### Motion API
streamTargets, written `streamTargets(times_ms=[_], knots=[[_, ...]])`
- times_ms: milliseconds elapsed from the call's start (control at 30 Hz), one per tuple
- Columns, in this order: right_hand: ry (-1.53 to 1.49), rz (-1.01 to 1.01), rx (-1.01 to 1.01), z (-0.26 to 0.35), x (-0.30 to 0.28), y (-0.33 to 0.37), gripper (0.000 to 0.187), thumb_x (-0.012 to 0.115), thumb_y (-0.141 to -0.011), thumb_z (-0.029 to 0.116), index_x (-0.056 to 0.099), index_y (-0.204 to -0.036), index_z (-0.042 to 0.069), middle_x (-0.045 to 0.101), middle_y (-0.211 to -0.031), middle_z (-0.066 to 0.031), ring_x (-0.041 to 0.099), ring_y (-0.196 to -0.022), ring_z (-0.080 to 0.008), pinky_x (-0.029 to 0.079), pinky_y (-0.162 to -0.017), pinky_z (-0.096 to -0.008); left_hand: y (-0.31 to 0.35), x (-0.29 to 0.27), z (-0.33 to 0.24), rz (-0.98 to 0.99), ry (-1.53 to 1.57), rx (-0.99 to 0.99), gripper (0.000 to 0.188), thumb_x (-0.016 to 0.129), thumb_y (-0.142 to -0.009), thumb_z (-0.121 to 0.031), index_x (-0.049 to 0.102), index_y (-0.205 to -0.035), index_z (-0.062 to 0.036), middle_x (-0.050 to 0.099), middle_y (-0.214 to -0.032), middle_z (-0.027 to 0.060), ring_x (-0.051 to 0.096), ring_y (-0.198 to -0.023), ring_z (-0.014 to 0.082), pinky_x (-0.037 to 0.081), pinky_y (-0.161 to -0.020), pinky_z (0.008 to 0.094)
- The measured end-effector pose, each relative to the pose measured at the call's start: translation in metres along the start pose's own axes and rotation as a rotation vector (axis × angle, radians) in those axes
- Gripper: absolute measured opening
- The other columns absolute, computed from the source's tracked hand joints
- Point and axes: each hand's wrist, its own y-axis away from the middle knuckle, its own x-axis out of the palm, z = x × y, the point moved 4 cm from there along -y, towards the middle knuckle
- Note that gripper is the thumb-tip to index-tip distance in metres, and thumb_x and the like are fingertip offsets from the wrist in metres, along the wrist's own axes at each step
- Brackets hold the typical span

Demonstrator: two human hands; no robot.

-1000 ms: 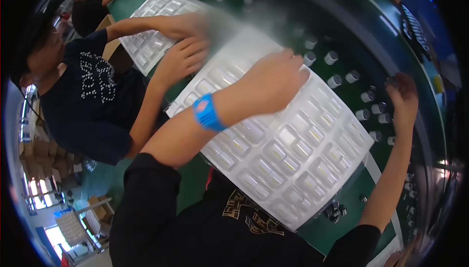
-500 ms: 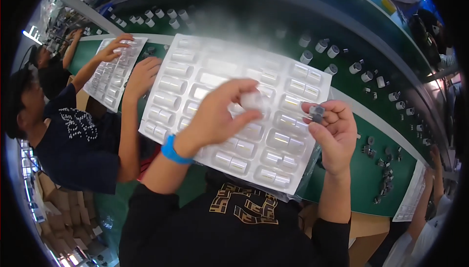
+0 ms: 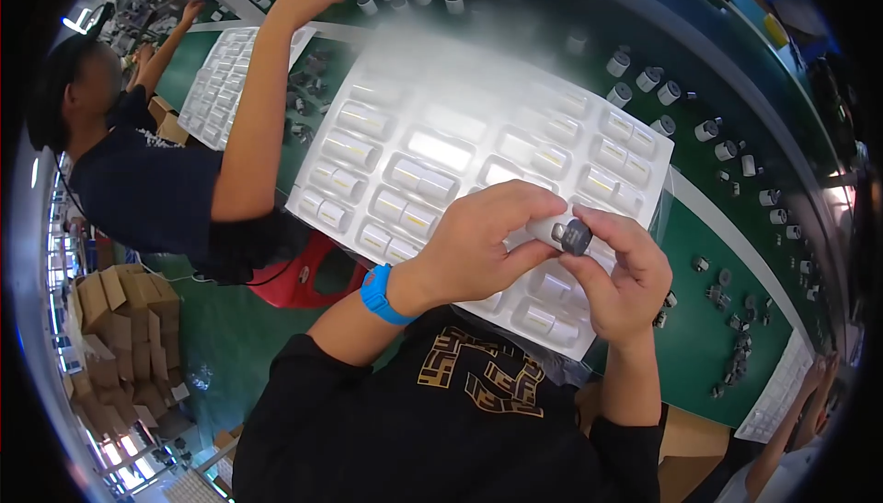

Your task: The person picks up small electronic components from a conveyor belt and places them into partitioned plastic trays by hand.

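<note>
My left hand [image 3: 474, 241], with a blue wristband, pinches a small white cylinder [image 3: 543, 229] between thumb and fingers. Thumb and forefinger of my right hand [image 3: 627, 268] grip a dark grey cap with a metal fitting [image 3: 578, 237]. Cap and cylinder meet end to end, or nearly so; the fingers partly cover the joint. Both hands are over a white moulded tray [image 3: 441, 150], whose compartments hold several white cylinders, many lying in pairs. A few compartments look bare, and haze blurs the tray's far side.
Several white cylinders, some capped, stand on the green conveyor [image 3: 515, 29] beyond the tray. Loose dark caps [image 3: 736, 356] lie on the green table at right. At left a co-worker's arm [image 3: 262, 126] reaches toward the conveyor, near another tray [image 3: 216, 80] and a red stool [image 3: 317, 278].
My left hand has moved right with the white cylinder, bringing it against or close to the cap in my right hand. The co-worker's arm has reached farther out toward the conveyor.
</note>
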Motion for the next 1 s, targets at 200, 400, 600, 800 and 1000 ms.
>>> streamTargets(times_ms=[200, 400, 600, 800, 1000], knots=[[0.024, 0.061, 0.075, -0.001, -0.006, -0.001, 0.039, 0.082, -0.071, -0.006, 0.071, -0.108, -0.004, 0.073, -0.105, -0.0149, 0.070, -0.096, -0.0228, 0.053, -0.087, -0.0312, -0.002, -0.002, 0.002, 0.109, -0.090, 0.077, 0.044, 0.083, -0.073, -0.003, 0.070, -0.114, -0.0029, 0.072, -0.110, 0.0146, 0.071, -0.099, 0.0316, 0.059, -0.083, 0.0357], [0.114, 0.052, 0.029, 0.010, -0.016, -0.009, 0.037, 0.084, -0.069, -0.004, 0.072, -0.104, -0.004, 0.074, -0.102, -0.0153, 0.071, -0.092, -0.0216, 0.054, -0.083, -0.0304, -0.012, -0.002, -0.007, 0.117, -0.087, 0.134, 0.043, 0.084, -0.073, -0.006, 0.070, -0.114, -0.0029, 0.072, -0.110, 0.0135, 0.071, -0.098, 0.0312, 0.059, -0.081, 0.0364], [0.031, 0.088, 0.255, -0.001, -0.025, -0.012, 0.034, 0.088, -0.068, -0.002, 0.073, -0.099, -0.004, 0.074, -0.102, -0.0173, 0.071, -0.094, -0.0214, 0.055, -0.084, -0.0296, -0.022, 0.011, -0.011, 0.172, -0.107, 0.116, 0.043, 0.082, -0.076, -0.006, 0.068, -0.116, -0.0023, 0.072, -0.110, 0.0136, 0.071, -0.098, 0.0320, 0.059, -0.082, 0.0363], [0.333, -0.103, 0.127, -0.028, -0.094, -0.068, 0.031, 0.079, -0.080, 0.003, 0.069, -0.108, -0.004, 0.072, -0.099, -0.0086, 0.068, -0.087, -0.0148, 0.055, -0.082, -0.0296, -0.044, 0.008, -0.002, 0.031, 0.042, -0.077, 0.058, 0.078, -0.081, -0.012, 0.058, -0.134, -0.0038, 0.065, -0.129, 0.0179, 0.063, -0.117, 0.0350, 0.055, -0.094, 0.0383], [1.057, 0.110, 0.450, -0.131, -0.171, -0.091, 0.034, 0.078, -0.080, 0.009, 0.068, -0.113, 0.002, 0.073, -0.099, -0.0173, 0.071, -0.089, -0.0301, 0.055, -0.082, -0.0388, -0.045, -0.059, 0.018, 0.053, -0.173, -0.053, 0.049, 0.083, -0.077, -0.007, 0.067, -0.123, -0.0018, 0.066, -0.128, 0.0181, 0.064, -0.118, 0.0328, 0.052, -0.098, 0.0379]])
